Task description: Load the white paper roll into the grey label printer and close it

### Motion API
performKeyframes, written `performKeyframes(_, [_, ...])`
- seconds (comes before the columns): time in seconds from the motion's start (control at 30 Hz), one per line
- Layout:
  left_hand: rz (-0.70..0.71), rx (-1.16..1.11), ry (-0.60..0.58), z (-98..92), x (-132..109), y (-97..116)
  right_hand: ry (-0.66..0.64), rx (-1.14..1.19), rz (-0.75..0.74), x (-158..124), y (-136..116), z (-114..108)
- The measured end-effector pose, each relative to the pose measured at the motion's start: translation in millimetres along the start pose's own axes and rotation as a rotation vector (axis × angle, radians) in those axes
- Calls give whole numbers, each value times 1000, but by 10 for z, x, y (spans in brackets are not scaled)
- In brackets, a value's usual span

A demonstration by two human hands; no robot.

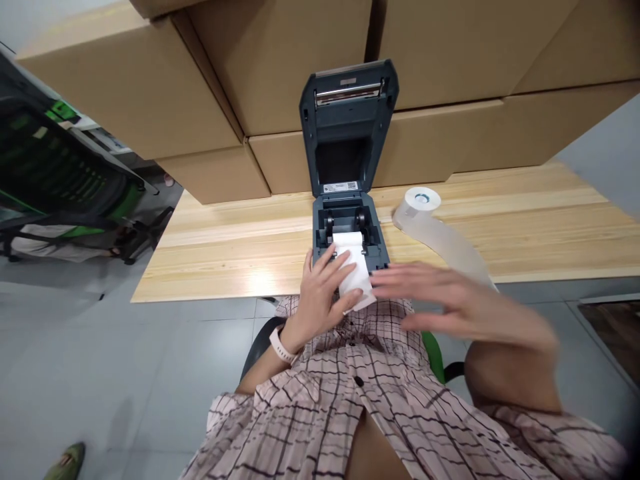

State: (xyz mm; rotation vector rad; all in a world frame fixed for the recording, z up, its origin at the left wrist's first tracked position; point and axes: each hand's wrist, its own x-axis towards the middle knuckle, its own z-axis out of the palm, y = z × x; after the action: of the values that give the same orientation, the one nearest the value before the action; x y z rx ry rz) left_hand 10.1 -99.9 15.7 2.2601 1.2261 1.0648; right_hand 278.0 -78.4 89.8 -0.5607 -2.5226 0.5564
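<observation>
at twelve o'clock from the wearer, a dark printer (pixel 377 243) stands on a wooden desk (pixel 235 233), its lid (pixel 347 123) raised. a white paper strip (pixel 356 270) lies along the printer's middle, its loose end pointing toward six o'clock. the left hand (pixel 315 297), at the strip's eight o'clock, lies across it with fingers spread and thumb extended, seemingly steadying rather than pinching it. the right hand (pixel 445 297), at three to four o'clock, is blurred; its fingers are extended and parted from the thumb, but whether they touch the strip cannot be told. at the strip's two o'clock, a roll (pixel 423 199) trails a pale band (pixel 453 243) toward four o'clock.

handling (judged): the strip should be light, thin and flexible, prone to creasing or skewing, and perhaps smooth under the fingers; it is best taken lightly by both long edges near the loose end.
</observation>
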Motion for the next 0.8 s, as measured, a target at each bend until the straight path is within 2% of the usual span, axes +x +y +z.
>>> performKeyframes(0.07, [50, 27, -8, 0, -177, 63, 216, -12, 54, 133, 95, -365])
performKeyframes(0.17, [93, 34, -25, -17, -347, 79, 703, -183, 237, 613, 498, -758])
performKeyframes(0.23, [113, 61, -44, -13, -397, 58, 753, -169, 346, 1063, 883, -895])
performKeyframes(0.33, [141, 161, -35, 29, -409, 19, 704, -25, 398, 1723, 1408, -961])
performKeyframes(0.43, [148, 248, 10, 78, -390, 12, 698, 180, 407, 2085, 1635, -923])
performKeyframes(0.5, [164, 266, 55, 98, -387, 27, 718, 209, 365, 2066, 1579, -854])
performKeyframes(0.6, [208, 217, 184, 104, -414, 51, 754, 176, 237, 1690, 1258, -645])
performKeyframes(0.7, [225, 101, 473, 73, -418, 56, 762, 134, 114, 1131, 830, -287])
performKeyframes(0.77, [182, 40, 678, 29, -355, 57, 678, 67, 50, 797, 588, -6])
performKeyframes(0.8, [139, 13, 741, 5, -300, 57, 633, 29, 40, 662, 495, 133])
